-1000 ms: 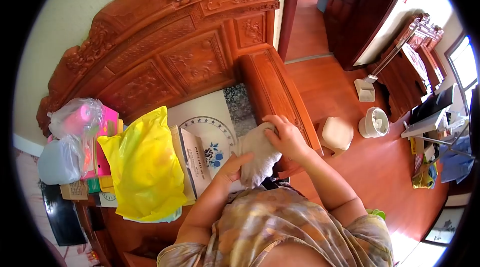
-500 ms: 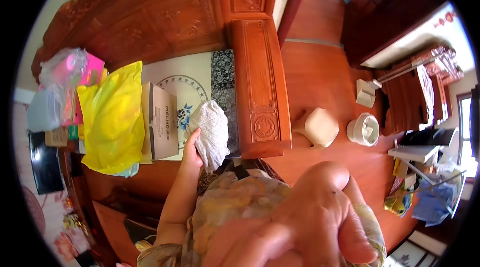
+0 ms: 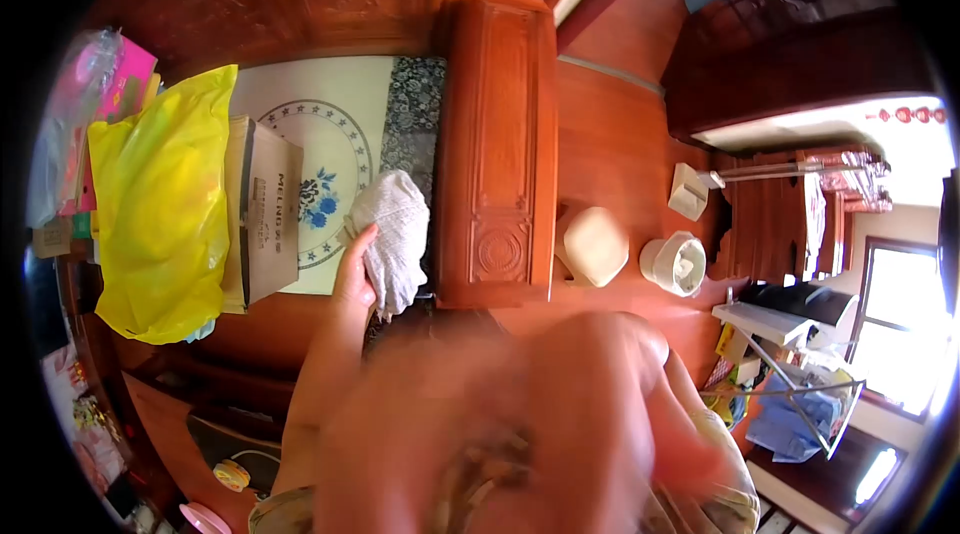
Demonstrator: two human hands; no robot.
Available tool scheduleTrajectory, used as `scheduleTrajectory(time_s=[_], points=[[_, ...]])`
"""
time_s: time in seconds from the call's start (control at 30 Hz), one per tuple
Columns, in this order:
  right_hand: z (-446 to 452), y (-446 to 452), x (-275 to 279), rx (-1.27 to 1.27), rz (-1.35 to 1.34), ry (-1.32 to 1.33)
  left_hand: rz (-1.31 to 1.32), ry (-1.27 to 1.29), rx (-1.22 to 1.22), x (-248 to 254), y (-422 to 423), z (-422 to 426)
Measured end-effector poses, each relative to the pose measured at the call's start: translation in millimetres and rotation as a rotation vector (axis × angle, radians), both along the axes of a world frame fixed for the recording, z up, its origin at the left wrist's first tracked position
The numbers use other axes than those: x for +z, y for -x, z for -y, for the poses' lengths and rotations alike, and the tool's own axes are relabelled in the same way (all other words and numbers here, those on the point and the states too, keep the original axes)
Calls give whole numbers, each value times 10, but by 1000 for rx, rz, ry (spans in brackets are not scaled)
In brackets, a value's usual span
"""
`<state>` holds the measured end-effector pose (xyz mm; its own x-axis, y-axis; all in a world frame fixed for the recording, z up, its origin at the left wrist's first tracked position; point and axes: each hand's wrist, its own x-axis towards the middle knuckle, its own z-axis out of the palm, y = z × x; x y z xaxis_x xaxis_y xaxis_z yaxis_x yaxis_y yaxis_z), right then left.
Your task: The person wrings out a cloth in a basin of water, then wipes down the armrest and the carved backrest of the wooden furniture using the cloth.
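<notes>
Cloth (image 3: 395, 244), pale, bunched: at front edge of bench (image 3: 300, 84), beside armrest (image 3: 498, 154). Left hand (image 3: 352, 279): clasping cloth by one side, probably to keep it bundled. Right hand (image 3: 590, 404): blurred, close up; finger state cannot be told. Box (image 3: 272, 219): on bench; yellow bag (image 3: 165, 214) alongside, perhaps for support.

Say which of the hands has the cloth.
The left hand, holding the cloth beside the box. The right hand is a blur close to the camera, off the cloth.
</notes>
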<state>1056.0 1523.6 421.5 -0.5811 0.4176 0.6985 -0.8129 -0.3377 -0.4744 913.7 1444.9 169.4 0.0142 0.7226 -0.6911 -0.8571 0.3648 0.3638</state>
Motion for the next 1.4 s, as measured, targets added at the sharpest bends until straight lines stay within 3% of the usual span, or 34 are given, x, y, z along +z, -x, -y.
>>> scheduleTrajectory(time_s=[0.03, 0.07, 0.13, 0.17, 0.2, 0.27, 0.33, 0.37, 0.47, 0.53, 0.6, 0.7, 0.87, 1.0, 1.07, 1.13, 1.2, 1.27, 1.4], points=[[-183, -15, -117, -19, 190, 48, 31, -39, -18, -178, 44, -9], [-310, -52, -359, -62, 528, 261, 61, -80, -31, -329, 95, -16], [-635, -44, -1197, -672, 1064, 205, -9, 60, 38, -277, 89, -197], [-798, -40, -1617, -874, 1362, 231, -27, 41, 39, -296, 100, -250], [-890, -126, -1973, -977, 1480, 98, -45, 27, 39, -336, 125, -289], [-1010, -191, -2261, -799, 1494, 202, -54, -28, 64, -554, 157, -346], [-1107, -174, -2488, -809, 1700, -36, -5, -22, 62, -895, 192, -391], [-1147, -83, -2508, -795, 1711, -45, 4, -14, 75, -882, 201, -454], [-1126, 316, -2381, -690, 1362, 239, -63, -68, 113, -804, 153, -632], [-1071, 540, -2424, -601, 1151, 215, 242, -58, 53, -627, 193, -751], [-979, 832, -2483, -502, 900, 443, 306, -92, 100, -444, 133, -861], [-959, 975, -2532, -61, 419, 1065, 589, -220, 305, -315, 123, -988], [-918, 866, -2412, 85, 390, 1074, 496, -251, 414, -257, 263, -1079], [-852, 745, -2397, 56, 632, 1062, 414, -239, 435, -233, 436, -1087], [-849, 728, -2403, -153, 1028, 620, 276, -237, 338, -258, 462, -1064], [-811, 789, -2352, -652, 1221, -72, 338, -263, 334, -258, 451, -1053], [-800, 895, -2280, -748, 1393, -615, 321, -335, 329, -218, 392, -1059], [-730, 969, -2521, -834, 1622, -731, 35, -352, 270, -217, 187, -1057], [-880, 960, -2623, -876, 1633, -668, 53, -353, 245, -272, 193, -1171]])
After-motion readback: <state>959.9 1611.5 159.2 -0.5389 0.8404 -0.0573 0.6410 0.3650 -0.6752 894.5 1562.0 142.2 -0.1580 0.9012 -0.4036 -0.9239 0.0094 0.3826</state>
